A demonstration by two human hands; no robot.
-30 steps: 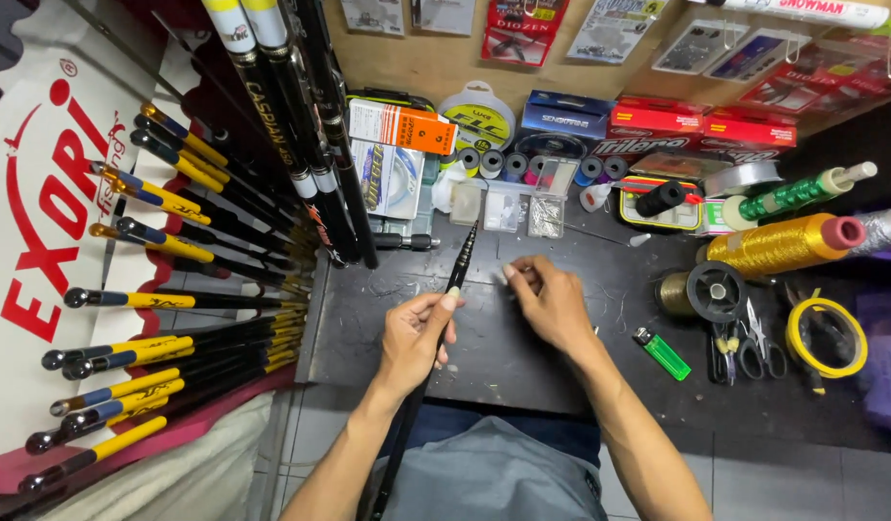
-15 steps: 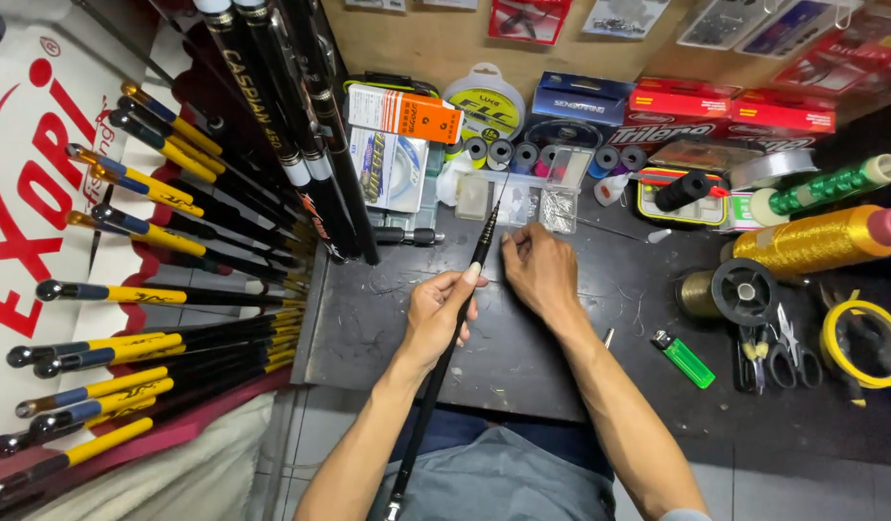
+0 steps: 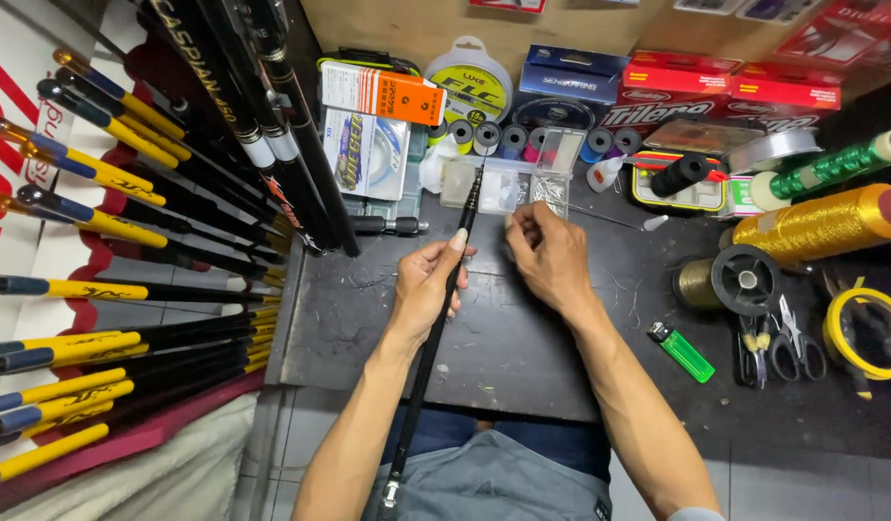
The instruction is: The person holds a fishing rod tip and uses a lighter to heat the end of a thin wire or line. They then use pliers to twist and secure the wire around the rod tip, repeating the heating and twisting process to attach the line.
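Black rod (image 3: pixel 436 333) gripped in my left hand (image 3: pixel 428 285), right hand (image 3: pixel 552 256) pinched shut (on what, I cannot tell); fitting something calls for steadiness.

Dark workbench (image 3: pixel 523 357), green lighter (image 3: pixel 684 351), scissors (image 3: pixel 776 344), gold thread spool (image 3: pixel 817 224)

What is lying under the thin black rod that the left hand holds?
Under the thin black rod lies the dark scratched worktop, then the person's lap in grey cloth. The left hand wraps the rod, covering that stretch of it.
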